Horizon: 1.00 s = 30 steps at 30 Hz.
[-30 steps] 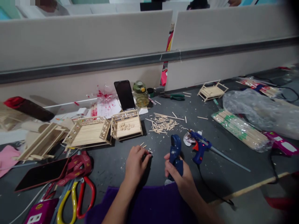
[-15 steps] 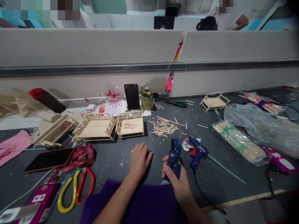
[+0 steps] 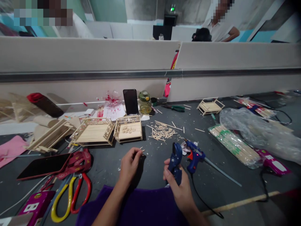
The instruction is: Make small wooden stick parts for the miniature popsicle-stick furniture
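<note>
My right hand is wrapped around a navy blue hand cutter, held upright just above the table's front. To its left, my left hand is closed in a pinch over the dark tabletop; whatever its fingertips hold is hidden. Short wooden stick pieces lie just beyond those fingertips. Past both hands spreads a pile of cut wooden sticks. A blue glue gun with a long glue stick in its back rests right of the cutter. Two small stick-built models stand side by side behind my left hand.
At left lie red-and-yellow-handled scissors, a phone and a red lanyard. Farther back stand another phone and a green bottle. Bagged sticks, pliers and another small model are toward the right.
My left hand has drawn its fingers into a pinch, uncovering stick pieces beside it. My right hand keeps its hold on the cutter. The whole view has shifted slightly.
</note>
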Available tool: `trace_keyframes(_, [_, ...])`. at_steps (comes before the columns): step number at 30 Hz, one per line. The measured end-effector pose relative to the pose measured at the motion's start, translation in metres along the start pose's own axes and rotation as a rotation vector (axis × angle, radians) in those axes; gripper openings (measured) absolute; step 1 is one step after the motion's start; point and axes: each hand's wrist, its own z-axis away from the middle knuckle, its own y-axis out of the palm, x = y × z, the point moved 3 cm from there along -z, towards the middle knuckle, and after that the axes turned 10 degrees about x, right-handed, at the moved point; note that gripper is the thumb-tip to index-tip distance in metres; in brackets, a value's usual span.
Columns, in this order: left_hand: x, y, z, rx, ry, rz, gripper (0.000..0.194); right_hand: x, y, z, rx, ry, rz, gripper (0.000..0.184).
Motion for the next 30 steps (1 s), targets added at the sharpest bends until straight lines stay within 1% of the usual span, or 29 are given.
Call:
trace_keyframes(2, [0.001,-0.005,-0.002,-0.025,-0.069,0.227,0.019,0.002,-0.002,-0.001,-0.006,-0.028,0.041,0.029])
trace_keyframes(4, [0.000,-0.008,-0.004,-0.020,-0.118,0.387,0.018,0.008,-0.004,-0.002,0.003,-0.072,0.097,0.027])
trace_keyframes(7, [-0.003,-0.009,-0.005,0.015,-0.173,0.534,0.019,0.019,-0.001,-0.004,0.064,-0.112,0.246,0.022])
trace_keyframes(10, [-0.005,-0.007,-0.003,0.051,-0.201,0.631,0.019,0.023,0.010,-0.007,0.127,-0.126,0.429,0.020])
trace_keyframes(14, [-0.010,-0.006,0.001,0.078,-0.170,0.707,0.014,0.014,0.027,-0.011,0.136,-0.179,0.578,0.025])
trace_keyframes(17, [-0.014,-0.007,0.004,0.074,-0.144,0.741,0.013,0.005,0.035,-0.014,0.128,-0.170,0.670,0.031])
trace_keyframes(23, [-0.020,-0.008,0.010,0.082,-0.174,0.779,0.017,0.004,0.039,-0.018,0.130,-0.144,0.762,0.039])
trace_keyframes(30, [-0.022,-0.009,0.010,0.089,-0.180,0.755,0.020,0.007,0.039,-0.018,0.151,-0.110,0.758,0.037])
